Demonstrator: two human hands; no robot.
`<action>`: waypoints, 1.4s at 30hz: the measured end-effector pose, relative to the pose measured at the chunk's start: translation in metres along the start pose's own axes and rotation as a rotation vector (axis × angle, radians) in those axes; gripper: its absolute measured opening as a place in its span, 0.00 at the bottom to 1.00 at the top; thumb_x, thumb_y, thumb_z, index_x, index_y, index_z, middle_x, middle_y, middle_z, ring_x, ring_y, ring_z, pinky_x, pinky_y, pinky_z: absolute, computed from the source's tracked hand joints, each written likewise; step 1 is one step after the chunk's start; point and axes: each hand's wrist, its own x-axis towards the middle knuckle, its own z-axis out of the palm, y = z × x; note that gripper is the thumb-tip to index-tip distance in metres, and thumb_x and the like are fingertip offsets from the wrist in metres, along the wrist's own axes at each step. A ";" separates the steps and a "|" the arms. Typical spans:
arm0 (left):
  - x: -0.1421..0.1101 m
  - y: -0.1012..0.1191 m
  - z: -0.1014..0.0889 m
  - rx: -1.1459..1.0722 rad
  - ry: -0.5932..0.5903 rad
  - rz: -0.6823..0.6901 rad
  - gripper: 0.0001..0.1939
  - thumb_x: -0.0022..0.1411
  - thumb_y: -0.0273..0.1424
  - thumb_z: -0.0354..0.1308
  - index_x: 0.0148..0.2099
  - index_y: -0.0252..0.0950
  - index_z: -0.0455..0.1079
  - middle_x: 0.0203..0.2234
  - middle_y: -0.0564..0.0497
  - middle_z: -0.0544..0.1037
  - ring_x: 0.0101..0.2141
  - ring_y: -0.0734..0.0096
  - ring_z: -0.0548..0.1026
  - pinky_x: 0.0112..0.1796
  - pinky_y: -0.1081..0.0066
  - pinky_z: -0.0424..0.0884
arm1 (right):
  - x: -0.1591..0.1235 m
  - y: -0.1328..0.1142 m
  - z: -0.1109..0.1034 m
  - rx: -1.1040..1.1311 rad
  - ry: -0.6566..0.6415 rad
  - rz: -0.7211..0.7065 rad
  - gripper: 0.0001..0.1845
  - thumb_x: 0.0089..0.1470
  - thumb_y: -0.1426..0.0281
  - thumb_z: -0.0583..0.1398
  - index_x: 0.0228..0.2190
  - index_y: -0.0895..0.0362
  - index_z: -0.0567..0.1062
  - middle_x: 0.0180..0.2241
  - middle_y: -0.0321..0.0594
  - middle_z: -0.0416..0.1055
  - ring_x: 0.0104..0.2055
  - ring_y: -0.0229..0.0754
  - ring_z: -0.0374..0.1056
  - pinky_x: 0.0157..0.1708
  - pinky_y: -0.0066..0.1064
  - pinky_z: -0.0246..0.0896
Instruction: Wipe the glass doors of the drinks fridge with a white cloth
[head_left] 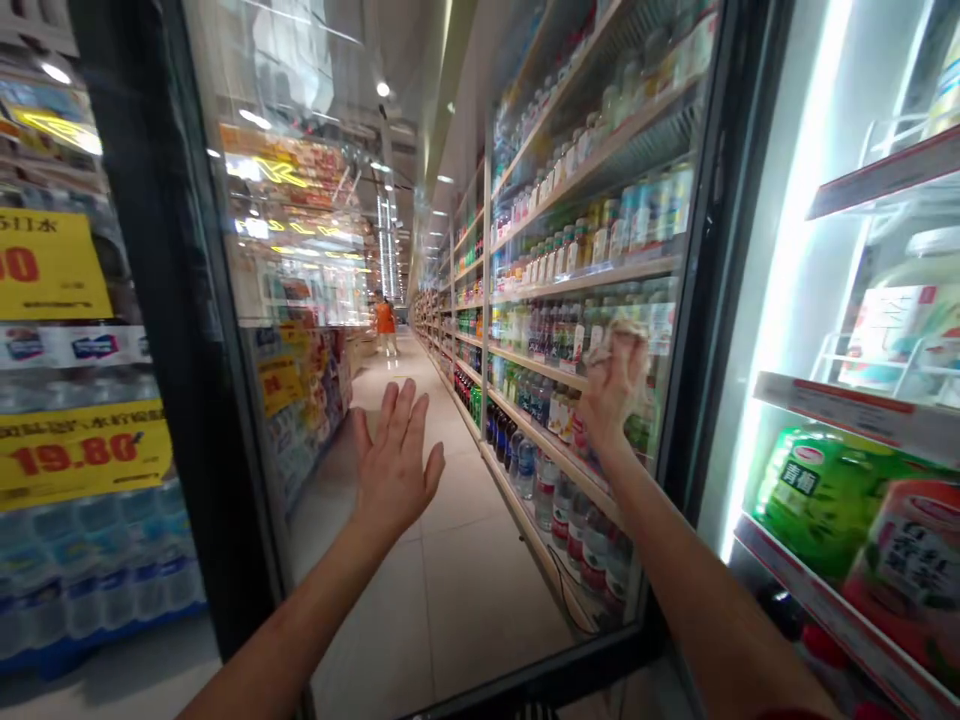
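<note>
A glass door [450,580] in a black frame stands swung out before me. My left hand [395,455] lies spread on or just before its pane, fingers up and holding nothing. Higher and to the right, my right hand [609,395] presses a pale, crumpled cloth [628,335] to the glass close to the right frame bar. Motion blurs that hand, and its fingertips are partly lost against the cloth.
Right of the door is a lit cooler with a shelf edge [832,400] and a green drink pack [817,490]. Bottled-water stacks with a yellow price sign [82,450] stand left. Through the pane show an aisle, bottle shelves and a person in orange [385,318].
</note>
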 end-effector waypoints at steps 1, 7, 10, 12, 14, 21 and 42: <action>0.001 0.000 0.000 -0.001 0.002 0.004 0.34 0.58 0.32 0.50 0.63 0.36 0.42 0.60 0.40 0.54 0.60 0.59 0.50 0.58 0.52 0.40 | -0.007 -0.018 -0.001 0.021 -0.059 -0.105 0.25 0.56 0.70 0.45 0.53 0.61 0.63 0.58 0.54 0.50 0.62 0.51 0.42 0.57 0.51 0.44; -0.002 -0.022 -0.009 0.010 0.003 -0.013 0.34 0.58 0.33 0.50 0.64 0.37 0.42 0.60 0.41 0.53 0.61 0.59 0.49 0.58 0.52 0.40 | -0.029 -0.059 -0.003 0.100 -0.244 -0.453 0.23 0.52 0.69 0.51 0.50 0.50 0.67 0.57 0.43 0.55 0.62 0.50 0.44 0.57 0.49 0.46; -0.004 -0.042 -0.021 0.049 0.019 -0.050 0.34 0.58 0.33 0.50 0.63 0.36 0.43 0.61 0.40 0.52 0.61 0.58 0.48 0.58 0.52 0.40 | -0.008 -0.042 0.007 0.028 -0.039 -0.069 0.25 0.54 0.70 0.47 0.54 0.55 0.62 0.59 0.49 0.51 0.61 0.53 0.46 0.55 0.53 0.48; -0.005 -0.050 -0.027 0.065 0.028 -0.062 0.33 0.58 0.34 0.50 0.63 0.35 0.44 0.60 0.40 0.52 0.61 0.58 0.48 0.58 0.52 0.42 | -0.007 -0.049 0.010 0.024 -0.041 -0.025 0.26 0.54 0.69 0.47 0.55 0.56 0.61 0.59 0.50 0.49 0.61 0.54 0.45 0.55 0.54 0.46; -0.006 -0.052 -0.031 0.071 0.015 -0.057 0.32 0.58 0.34 0.49 0.63 0.35 0.45 0.60 0.40 0.53 0.61 0.57 0.49 0.57 0.52 0.43 | -0.021 -0.073 0.007 0.054 -0.148 -0.197 0.25 0.53 0.70 0.49 0.53 0.55 0.63 0.59 0.48 0.50 0.62 0.54 0.43 0.56 0.53 0.45; -0.012 -0.066 -0.046 0.138 -0.021 -0.037 0.30 0.59 0.34 0.48 0.62 0.33 0.47 0.60 0.40 0.54 0.60 0.59 0.51 0.57 0.52 0.44 | -0.015 -0.111 0.007 0.116 -0.163 -0.434 0.23 0.54 0.70 0.49 0.52 0.54 0.64 0.57 0.47 0.55 0.62 0.50 0.44 0.56 0.49 0.47; 0.012 -0.122 -0.103 0.157 0.202 -0.141 0.30 0.59 0.35 0.48 0.62 0.36 0.47 0.61 0.41 0.52 0.61 0.60 0.49 0.58 0.55 0.42 | -0.013 -0.259 0.031 0.387 -0.472 -1.017 0.21 0.54 0.65 0.52 0.50 0.50 0.65 0.57 0.36 0.57 0.64 0.44 0.40 0.61 0.44 0.35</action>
